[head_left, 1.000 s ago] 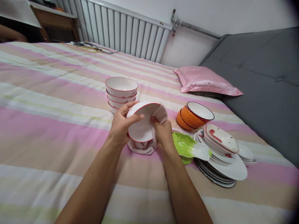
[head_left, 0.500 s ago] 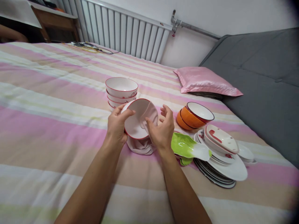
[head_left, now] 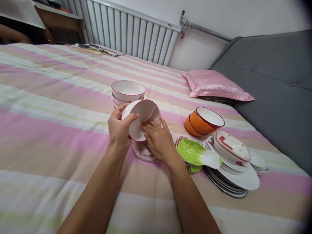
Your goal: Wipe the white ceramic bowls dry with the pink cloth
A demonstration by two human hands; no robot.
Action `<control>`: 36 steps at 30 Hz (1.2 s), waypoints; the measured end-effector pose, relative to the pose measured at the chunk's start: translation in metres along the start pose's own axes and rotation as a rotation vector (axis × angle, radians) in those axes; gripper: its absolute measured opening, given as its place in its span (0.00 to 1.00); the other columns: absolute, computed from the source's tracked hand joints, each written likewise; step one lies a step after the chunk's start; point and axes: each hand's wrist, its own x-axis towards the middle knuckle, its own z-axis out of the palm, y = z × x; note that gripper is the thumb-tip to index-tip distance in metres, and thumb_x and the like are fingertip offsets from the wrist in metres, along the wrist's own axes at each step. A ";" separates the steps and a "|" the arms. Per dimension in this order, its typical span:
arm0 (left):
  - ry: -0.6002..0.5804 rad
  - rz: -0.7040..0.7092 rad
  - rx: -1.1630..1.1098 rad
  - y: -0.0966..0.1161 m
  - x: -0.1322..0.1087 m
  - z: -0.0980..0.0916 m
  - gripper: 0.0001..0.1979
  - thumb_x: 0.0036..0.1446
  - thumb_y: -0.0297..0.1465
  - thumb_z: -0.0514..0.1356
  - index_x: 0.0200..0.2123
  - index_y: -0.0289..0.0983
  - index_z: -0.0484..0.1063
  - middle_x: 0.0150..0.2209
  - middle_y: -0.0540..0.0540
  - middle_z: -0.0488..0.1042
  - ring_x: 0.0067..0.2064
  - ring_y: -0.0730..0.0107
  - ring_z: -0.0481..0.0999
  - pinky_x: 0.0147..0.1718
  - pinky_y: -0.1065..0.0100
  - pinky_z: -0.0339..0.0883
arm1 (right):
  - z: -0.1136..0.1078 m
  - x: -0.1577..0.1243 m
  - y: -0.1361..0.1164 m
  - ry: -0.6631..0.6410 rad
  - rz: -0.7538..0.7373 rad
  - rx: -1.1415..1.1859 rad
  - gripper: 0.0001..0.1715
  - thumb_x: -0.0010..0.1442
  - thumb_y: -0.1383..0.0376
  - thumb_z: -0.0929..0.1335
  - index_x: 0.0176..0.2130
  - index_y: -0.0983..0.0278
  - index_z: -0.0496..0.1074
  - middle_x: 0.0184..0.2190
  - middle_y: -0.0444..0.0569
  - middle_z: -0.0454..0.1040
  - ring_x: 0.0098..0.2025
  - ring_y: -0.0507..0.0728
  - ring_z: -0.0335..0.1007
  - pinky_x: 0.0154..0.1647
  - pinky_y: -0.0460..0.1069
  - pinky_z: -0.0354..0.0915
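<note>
My left hand (head_left: 120,127) is closed on a white bowl (head_left: 143,109) with a red rim, thumb inside and fingers behind. The bowl is tipped toward me above the bed. My right hand (head_left: 158,138) presses a pale pink cloth (head_left: 156,114) against the bowl's inner wall, with its fingers inside the bowl. Part of the cloth hangs below the bowl onto the bedspread. Just behind stands a stack of similar red-rimmed bowls (head_left: 128,88), partly hidden by the held bowl.
To the right are stacked orange bowls (head_left: 200,124), green leaf-shaped dishes (head_left: 191,152) and a pile of plates (head_left: 251,177) topped by a patterned dish (head_left: 234,146). A pink pillow (head_left: 216,85) lies by the grey headboard (head_left: 273,65). Cables (head_left: 97,49) lie at the far edge, near the radiator (head_left: 131,31).
My right hand has moved left, its fingers going from around the bowl's right side into the bowl with the cloth. The held bowl has shifted slightly up and left.
</note>
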 end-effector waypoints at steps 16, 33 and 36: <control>-0.075 0.194 0.046 -0.003 -0.006 0.000 0.22 0.36 0.28 0.66 0.40 0.38 0.74 0.36 0.48 0.73 0.38 0.66 0.71 0.35 0.68 0.64 | -0.007 -0.001 -0.013 -0.119 0.092 0.344 0.30 0.58 0.74 0.59 0.58 0.59 0.65 0.50 0.48 0.75 0.49 0.58 0.72 0.49 0.53 0.66; -0.082 0.160 0.032 -0.003 -0.007 0.003 0.22 0.37 0.29 0.65 0.41 0.39 0.72 0.39 0.47 0.74 0.41 0.63 0.72 0.35 0.67 0.65 | -0.008 -0.003 -0.019 0.076 0.136 0.019 0.22 0.57 0.73 0.61 0.52 0.65 0.67 0.51 0.56 0.71 0.60 0.63 0.56 0.64 0.63 0.47; -0.074 0.166 0.043 -0.002 -0.007 0.003 0.22 0.36 0.30 0.65 0.40 0.39 0.72 0.39 0.47 0.73 0.41 0.63 0.72 0.35 0.67 0.65 | -0.004 -0.003 -0.019 0.075 0.159 0.020 0.27 0.57 0.73 0.61 0.56 0.64 0.62 0.55 0.54 0.68 0.63 0.62 0.53 0.66 0.65 0.39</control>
